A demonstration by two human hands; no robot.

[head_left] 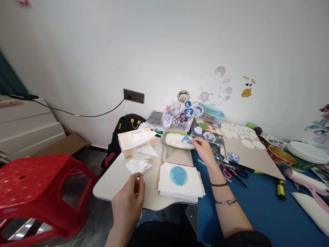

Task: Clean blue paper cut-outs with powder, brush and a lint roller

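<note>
My right hand (pixel 203 149) reaches over the right end of a green-rimmed white tray (pixel 177 133). Its fingertips pinch the edge of a small blue cut-out piece (pixel 186 139), which lies over the tray's white inside. Thin metal tweezers (pixel 169 149) lean on the tray's front rim. My left hand (pixel 128 196) is closed at the front edge of the white table, thumb and fingers together. Right beyond its fingertips is a crumpled white tissue (pixel 138 166); whether they grip it is unclear. Between the hands, a stack of white sheets (pixel 164 178) bears a round blue patch (pixel 178 175).
A tissue pack (pixel 136 139) stands at the back left of the white table (pixel 113 183). Scissors (pixel 228 169), a grey board (pixel 249 157) and bowls (pixel 281 156) crowd the blue table (pixel 246 206) at right. A red stool (pixel 36 181) stands at left.
</note>
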